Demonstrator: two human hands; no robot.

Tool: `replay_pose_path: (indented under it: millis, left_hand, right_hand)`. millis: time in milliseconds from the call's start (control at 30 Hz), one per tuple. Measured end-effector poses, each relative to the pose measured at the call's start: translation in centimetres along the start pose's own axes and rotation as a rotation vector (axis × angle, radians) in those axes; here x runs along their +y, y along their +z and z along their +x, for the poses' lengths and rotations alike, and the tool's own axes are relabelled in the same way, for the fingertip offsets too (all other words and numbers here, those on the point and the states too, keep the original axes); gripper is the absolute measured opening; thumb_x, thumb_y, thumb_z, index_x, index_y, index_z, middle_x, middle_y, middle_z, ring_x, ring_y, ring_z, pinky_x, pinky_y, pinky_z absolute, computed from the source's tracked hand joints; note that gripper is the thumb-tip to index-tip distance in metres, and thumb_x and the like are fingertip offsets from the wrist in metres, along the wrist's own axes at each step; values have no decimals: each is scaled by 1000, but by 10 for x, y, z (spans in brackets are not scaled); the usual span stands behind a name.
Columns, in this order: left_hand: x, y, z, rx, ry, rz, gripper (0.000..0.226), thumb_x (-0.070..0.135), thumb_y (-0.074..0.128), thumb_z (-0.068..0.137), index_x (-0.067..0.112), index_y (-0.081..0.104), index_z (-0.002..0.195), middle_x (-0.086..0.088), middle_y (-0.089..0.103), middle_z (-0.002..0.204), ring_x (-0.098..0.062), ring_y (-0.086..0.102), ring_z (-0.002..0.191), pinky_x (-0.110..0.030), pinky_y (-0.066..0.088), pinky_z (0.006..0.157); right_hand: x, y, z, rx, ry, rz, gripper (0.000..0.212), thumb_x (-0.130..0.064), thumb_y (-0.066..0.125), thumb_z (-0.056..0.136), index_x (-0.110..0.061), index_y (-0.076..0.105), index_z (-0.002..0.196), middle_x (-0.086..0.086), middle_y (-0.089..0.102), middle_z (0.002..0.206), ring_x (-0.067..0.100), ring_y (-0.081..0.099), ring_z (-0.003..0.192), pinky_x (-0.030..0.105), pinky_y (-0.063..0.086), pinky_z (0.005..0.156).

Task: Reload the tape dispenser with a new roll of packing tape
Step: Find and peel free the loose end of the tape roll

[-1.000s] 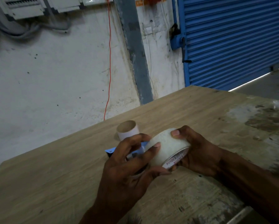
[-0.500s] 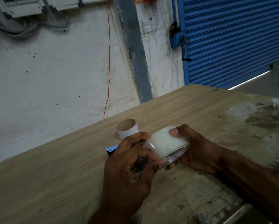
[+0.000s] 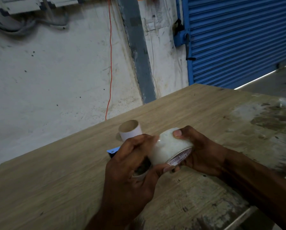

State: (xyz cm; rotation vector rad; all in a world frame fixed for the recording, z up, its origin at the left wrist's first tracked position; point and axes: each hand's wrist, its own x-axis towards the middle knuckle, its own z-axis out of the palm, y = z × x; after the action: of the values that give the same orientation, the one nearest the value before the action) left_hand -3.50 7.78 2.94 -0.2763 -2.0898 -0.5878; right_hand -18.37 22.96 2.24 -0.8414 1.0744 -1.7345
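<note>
Head view: nearest the camera, the left hand curls round the near end of the new tape roll, thumb tip under the printed core edge, fingers bent over the roll's left face. Against the picture from a second ago, those fingers have drawn in: then they lay fairly straight across the roll's side, now they are hooked, with the fingertips at the roll's upper left. I take this as picking for the loose tape end, though no free end can be seen. Just right of that hand, the right hand grips the roll from the far side, thumb pressed on top, fingers wrapped beneath; that hold looks unchanged. The roll is held slightly above the wooden table, tilted, its core edge facing down and right as earlier.

Behind the left hand, a blue and black corner of the tape dispenser shows on the table; most of it is hidden, so the roll is judged not yet mounted. Just beyond the roll stands the empty cardboard core, upright, in the same spot as before. Farther off are the white wall and the blue shutter.
</note>
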Motion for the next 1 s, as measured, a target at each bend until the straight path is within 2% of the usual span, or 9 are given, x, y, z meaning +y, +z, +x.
replay_pose_path:
  millis: [133, 267, 367, 500, 600, 700, 833, 900, 1000]
  left_hand:
    - [-2, 2, 1, 18, 6, 18, 36, 27, 89, 77, 11, 80, 107, -5, 70, 119, -12, 69, 112, -23, 57, 86]
    - [-2, -2, 3, -24, 1, 26, 17, 27, 90, 77, 14, 80, 82, -3, 69, 114, -9, 70, 109, -21, 55, 85]
    - [0, -6, 3, -45, -31, -43, 27, 37, 87, 79, 14, 76, 73, -1, 67, 115, -11, 71, 104, -21, 56, 73]
    - [4, -10, 8, 42, -51, -94, 23, 32, 83, 81, 12, 74, 74, -1, 69, 110, -17, 69, 111, -33, 60, 78]
    - [5, -10, 5, 127, -45, -12, 11, 17, 83, 83, 13, 73, 83, 7, 75, 99, -9, 74, 96, -34, 61, 73]
    - [9, -10, 4, 184, -105, -28, 22, 17, 82, 82, 28, 69, 96, 13, 76, 91, -3, 76, 84, -30, 63, 70]
    - [9, -11, 7, 176, -125, -92, 66, 8, 79, 83, 33, 49, 136, 8, 75, 101, -8, 75, 96, -23, 60, 81]
    - [6, -15, 11, 124, -43, 67, 58, 10, 72, 87, 26, 56, 140, 6, 68, 124, -12, 67, 116, -29, 58, 91]
    - [0, -18, 5, -42, 151, 259, 40, 12, 66, 85, 27, 75, 120, -15, 48, 151, -31, 43, 141, -44, 43, 110]
  right_hand:
    - [0, 0, 1, 8, 1, -2, 62, -55, 78, 70, -15, 75, 118, 20, 71, 110, 26, 68, 85, 37, 50, 62]
    - [1, -2, 2, 43, 14, 7, 65, -53, 85, 61, -13, 78, 111, 21, 71, 110, 29, 68, 87, 38, 51, 63]
    - [3, -2, 1, 85, 32, 3, 77, -51, 90, 53, -5, 76, 114, 33, 67, 119, 40, 62, 100, 49, 45, 82]
    - [1, -1, 2, 59, 38, -16, 85, -53, 88, 56, -3, 69, 122, 24, 71, 105, 29, 70, 81, 38, 53, 64]
    - [2, -1, 2, 57, 30, -18, 76, -53, 88, 57, -6, 75, 115, 22, 72, 102, 26, 70, 78, 34, 54, 59]
    - [3, -1, 2, 67, 28, -30, 78, -54, 88, 56, -6, 75, 115, 24, 69, 107, 27, 68, 79, 36, 53, 60]
    - [2, -3, 3, 64, 39, -24, 84, -54, 87, 60, -4, 69, 125, 27, 66, 116, 29, 68, 86, 37, 52, 62]
    - [2, -2, 2, 61, 37, -20, 78, -55, 86, 60, -7, 72, 121, 24, 68, 114, 28, 68, 86, 36, 52, 61]
    - [1, 0, 2, 33, 28, -29, 69, -56, 82, 66, -14, 74, 120, 20, 70, 112, 27, 68, 88, 37, 52, 64]
